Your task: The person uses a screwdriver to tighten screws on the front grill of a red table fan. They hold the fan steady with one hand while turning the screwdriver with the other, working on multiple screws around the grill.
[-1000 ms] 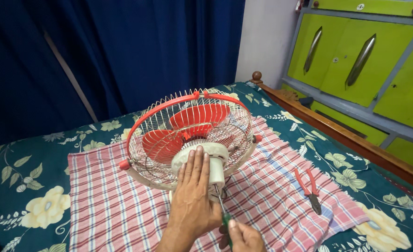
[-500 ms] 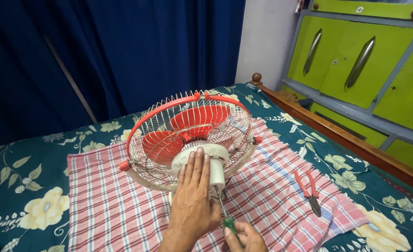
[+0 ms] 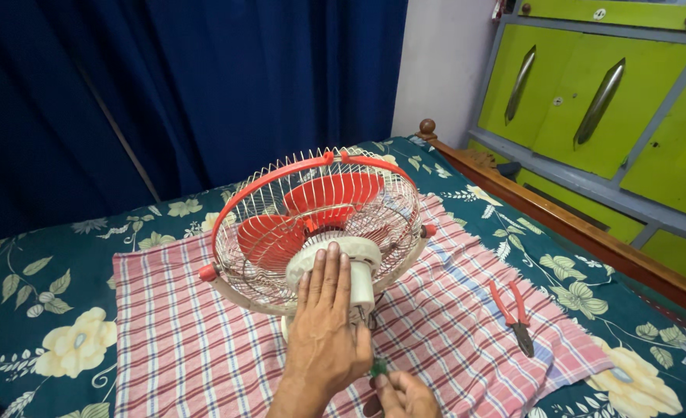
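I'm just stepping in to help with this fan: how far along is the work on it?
Done: the fan lies tilted on the checked cloth, pliers set out beside it. In hand: the left hand rests flat on the white motor housing while the right hand holds a green-handled screwdriver at its base. Left: the wire guard and red blades look fully assembled, housing not opened.

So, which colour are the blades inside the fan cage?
Red, seen through the wire cage in the head view.

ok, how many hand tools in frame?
2: red-handled pliers on the checked cloth right of the fan; green-handled screwdriver in the right hand. Others may be hidden.
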